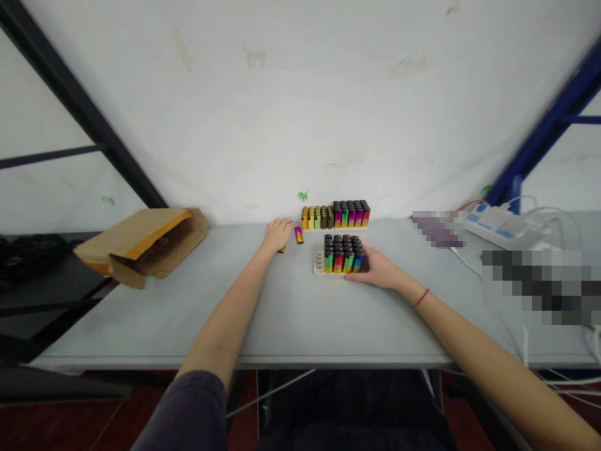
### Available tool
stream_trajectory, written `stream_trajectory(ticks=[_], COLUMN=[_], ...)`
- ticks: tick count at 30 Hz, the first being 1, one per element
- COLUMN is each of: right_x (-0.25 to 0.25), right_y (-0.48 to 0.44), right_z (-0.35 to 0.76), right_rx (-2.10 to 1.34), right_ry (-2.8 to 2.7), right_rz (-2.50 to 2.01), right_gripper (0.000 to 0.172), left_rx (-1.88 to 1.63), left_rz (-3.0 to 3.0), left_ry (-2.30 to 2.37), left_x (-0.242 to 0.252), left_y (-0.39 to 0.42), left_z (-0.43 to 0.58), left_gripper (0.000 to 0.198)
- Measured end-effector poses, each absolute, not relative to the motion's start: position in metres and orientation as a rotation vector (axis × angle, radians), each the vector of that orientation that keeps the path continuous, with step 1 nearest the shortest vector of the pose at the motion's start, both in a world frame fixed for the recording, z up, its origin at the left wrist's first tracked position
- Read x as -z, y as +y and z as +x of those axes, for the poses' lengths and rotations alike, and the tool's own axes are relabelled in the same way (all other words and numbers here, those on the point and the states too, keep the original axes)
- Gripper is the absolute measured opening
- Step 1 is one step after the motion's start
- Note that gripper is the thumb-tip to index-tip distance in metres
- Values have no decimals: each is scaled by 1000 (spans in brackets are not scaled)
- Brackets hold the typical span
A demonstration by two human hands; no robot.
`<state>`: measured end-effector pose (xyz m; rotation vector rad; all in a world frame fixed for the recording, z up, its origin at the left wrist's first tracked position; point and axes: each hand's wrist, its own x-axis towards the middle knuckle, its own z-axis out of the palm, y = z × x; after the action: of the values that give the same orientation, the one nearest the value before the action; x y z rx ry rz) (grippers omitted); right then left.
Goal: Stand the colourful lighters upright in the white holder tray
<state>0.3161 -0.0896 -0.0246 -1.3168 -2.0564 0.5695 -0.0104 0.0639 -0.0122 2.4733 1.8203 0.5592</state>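
Left hand [277,233] lies palm down on the grey tabletop [188,313], fingers curled over a small yellow-orange plastic lighter [282,249] of which only an end shows under the palm; whether the fingers have closed on it or merely rest on it cannot be told. Just right of that hand lies a loose pink-and-yellow plastic lighter [298,235], flat on the table, untouched. Right hand [380,269] is loosely open and laid against the right side of a cream plastic display tray [318,263], bracing it rather than gripping; the tray is near centre of the table and mostly filled with upright rainbow-coloured lighters with black caps [344,254], the left slots showing bare. Beyond it, against the white wall [300,94], stands a second row of upright lighters [335,215], yellow to pink. Judgement: each lighter is light, rigid and smooth-sided, likely to slip if pinched at the ends; best taken across the flat faces near mid-body. The filled tray would tip easily, so hold it low at the base. Far left, an open brown cardboard box [141,244] overhangs the table edge; far right, a white power strip [498,227] with cables.
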Motion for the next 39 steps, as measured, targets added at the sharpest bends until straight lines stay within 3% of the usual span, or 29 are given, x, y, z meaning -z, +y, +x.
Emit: stream_trajectory(ticks=[2, 5, 7, 14, 20, 26, 34, 39], right_x=[24, 24, 24, 25, 27, 28, 26, 24], right_y=[-90, -89, -89, -90, -89, -88, -89, -91], right_z=[316, 316, 316, 317, 317, 317, 317, 316], right_rx=[-583, -581, -575, -576, -565, -556, -552, -570], right_ry=[-2052, -2047, -2043, -2052, -2074, -2063, -2051, -2054], right_rz=[-1308, -1317, -1323, -1327, -1339, -1352, -1323, -1331], right_gripper=[80, 82, 83, 81, 83, 81, 83, 83], left_rx=[-430, -163, -93, -307, -227, -291, -433, -406], left_rz=[2510, 2543, 2560, 2719, 2798, 2777, 2736, 2618], left_ry=[1711, 1610, 1599, 1575, 1407, 1244, 1546, 1603], left_x=[9, 7, 8, 10, 6, 13, 15, 17], left_y=[61, 47, 38, 27, 9, 14, 42, 63], left_z=[-29, -53, -61, -57, -55, -48, -34, -29], left_gripper=[59, 91, 99, 79, 60, 59, 48, 57])
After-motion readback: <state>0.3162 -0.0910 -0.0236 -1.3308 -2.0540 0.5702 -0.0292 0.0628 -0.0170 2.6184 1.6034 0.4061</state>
